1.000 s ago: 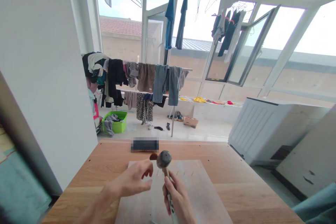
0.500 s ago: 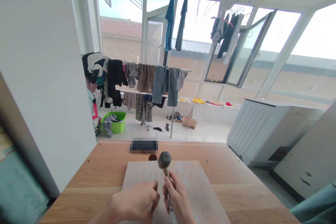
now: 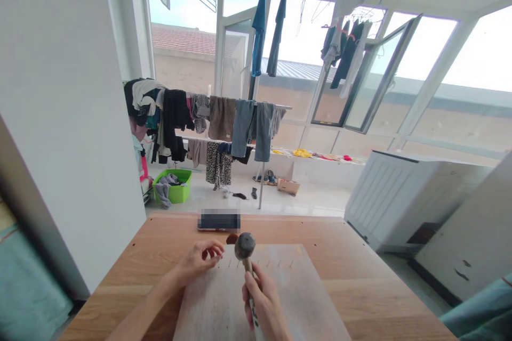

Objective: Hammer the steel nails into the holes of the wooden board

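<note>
My right hand (image 3: 264, 298) is wrapped round the light handle of a hammer (image 3: 245, 246), whose dark, rounded head points up and away from me. Below it lies a pale wooden board (image 3: 216, 303). A row of several thin nails (image 3: 290, 264) stands upright across the board's far part; the hammer hides some of them. My left hand (image 3: 200, 262) hovers by the board's far left edge, fingers loosely curved and apart, with nothing visible in them. Just beyond its fingertips sits a small round brown object (image 3: 232, 238), partly covered by the hammer head.
The board rests on a wooden table (image 3: 360, 287). A dark, blurred-out object (image 3: 219, 221) lies at the table's far edge. Beyond stand a laundry rack with clothes (image 3: 242, 128) and a green basket (image 3: 182, 186). A white cabinet (image 3: 384, 197) is to the right, a wall (image 3: 68, 117) left.
My left hand has moved from the near middle of the board to its far left edge, and its fingers have opened. The hammer in my right hand has shifted slightly left.
</note>
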